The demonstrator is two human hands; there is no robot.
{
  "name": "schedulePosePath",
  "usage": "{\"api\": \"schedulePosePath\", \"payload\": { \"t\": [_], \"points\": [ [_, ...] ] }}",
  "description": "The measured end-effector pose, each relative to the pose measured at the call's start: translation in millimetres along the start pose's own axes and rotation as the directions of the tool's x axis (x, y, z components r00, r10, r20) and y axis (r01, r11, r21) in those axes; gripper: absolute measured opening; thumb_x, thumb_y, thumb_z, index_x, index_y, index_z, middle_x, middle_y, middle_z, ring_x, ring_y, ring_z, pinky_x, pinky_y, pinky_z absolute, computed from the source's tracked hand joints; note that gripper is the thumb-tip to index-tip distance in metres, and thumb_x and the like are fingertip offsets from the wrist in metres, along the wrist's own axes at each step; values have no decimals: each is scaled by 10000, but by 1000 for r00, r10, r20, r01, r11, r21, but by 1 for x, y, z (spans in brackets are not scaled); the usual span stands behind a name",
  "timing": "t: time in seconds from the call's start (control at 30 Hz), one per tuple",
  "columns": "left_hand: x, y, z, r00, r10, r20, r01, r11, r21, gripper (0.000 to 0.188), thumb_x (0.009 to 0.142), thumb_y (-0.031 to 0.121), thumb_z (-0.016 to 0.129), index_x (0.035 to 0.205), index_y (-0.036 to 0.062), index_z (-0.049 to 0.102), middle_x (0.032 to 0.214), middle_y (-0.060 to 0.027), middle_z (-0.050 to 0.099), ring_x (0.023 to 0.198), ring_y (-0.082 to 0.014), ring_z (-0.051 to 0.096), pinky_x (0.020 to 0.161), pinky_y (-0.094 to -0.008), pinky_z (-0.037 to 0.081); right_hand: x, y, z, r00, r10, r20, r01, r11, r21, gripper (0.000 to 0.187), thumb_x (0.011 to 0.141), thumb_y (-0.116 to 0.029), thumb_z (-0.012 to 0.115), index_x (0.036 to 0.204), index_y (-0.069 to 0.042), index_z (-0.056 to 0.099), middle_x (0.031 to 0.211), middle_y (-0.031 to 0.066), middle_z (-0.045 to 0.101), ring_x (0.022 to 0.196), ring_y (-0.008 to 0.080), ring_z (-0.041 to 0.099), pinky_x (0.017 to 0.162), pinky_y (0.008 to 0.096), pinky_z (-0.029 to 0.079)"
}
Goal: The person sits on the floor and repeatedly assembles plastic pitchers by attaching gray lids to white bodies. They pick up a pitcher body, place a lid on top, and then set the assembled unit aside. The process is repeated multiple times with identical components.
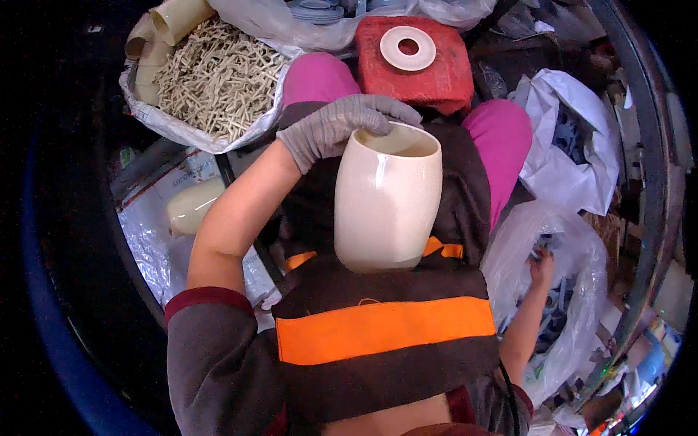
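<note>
A glossy cream ceramic vase [388, 207], its mouth tilted up and away, rests against my dark apron between my knees. My left hand [349, 125], in a grey knitted glove, grips it by the far left of its rim, the fingers partly inside the mouth. Out to the right, my bare right hand [541, 267] reaches into a clear plastic bag [509, 236] of grey plastic pieces [554, 309]. Its fingers are bent among the bag's contents near a small grey piece, and I cannot make out what they hold.
Ahead stands a red padded seat [371, 62] with a cream ring-shaped disc [392, 38] on it. A white sack [207, 142] holds many small beige pieces and cream vessels [177, 20]. Another cream vase [195, 206] lies left. A white bag [574, 174] sits at right.
</note>
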State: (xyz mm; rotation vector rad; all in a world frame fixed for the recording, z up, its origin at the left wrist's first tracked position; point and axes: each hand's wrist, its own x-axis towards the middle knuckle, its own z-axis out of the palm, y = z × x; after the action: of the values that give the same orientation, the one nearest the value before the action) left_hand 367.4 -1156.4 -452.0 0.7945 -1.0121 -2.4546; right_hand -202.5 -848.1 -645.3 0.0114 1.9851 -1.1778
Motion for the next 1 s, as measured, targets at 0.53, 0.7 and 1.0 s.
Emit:
{"api": "schedulePosePath", "payload": {
  "t": [0.53,0.7,1.0],
  "points": [
    [-1,-35,-3,985,161,-54,-169,902,-398,413,833,160,530,1188,-48,496,1179,-179,558,1099,-271,545,982,-382,408,-266,-263,236,303,-769,562,919,79,-387,350,837,-129,631,1163,-14,579,1137,125,600,985,182,586,835,279,452],
    [3,-28,5,983,46,-177,-150,760,-633,472,902,343,508,1248,29,448,1205,-158,535,1110,-271,530,983,-405,405,-298,-240,306,646,-296,704,502,859,-100,330,886,-269,566,1149,-71,594,639,-64,417,490,30,340,439,189,262],
    [-1,-35,0,948,159,-275,-291,780,-553,564,892,529,449,1262,104,418,1211,-142,528,1117,-261,522,982,-404,402,-307,-222,355,639,-112,761,419,881,-222,320,892,-277,560,1136,-73,597,585,-71,386,441,30,320,411,189,238]
  ]
}}
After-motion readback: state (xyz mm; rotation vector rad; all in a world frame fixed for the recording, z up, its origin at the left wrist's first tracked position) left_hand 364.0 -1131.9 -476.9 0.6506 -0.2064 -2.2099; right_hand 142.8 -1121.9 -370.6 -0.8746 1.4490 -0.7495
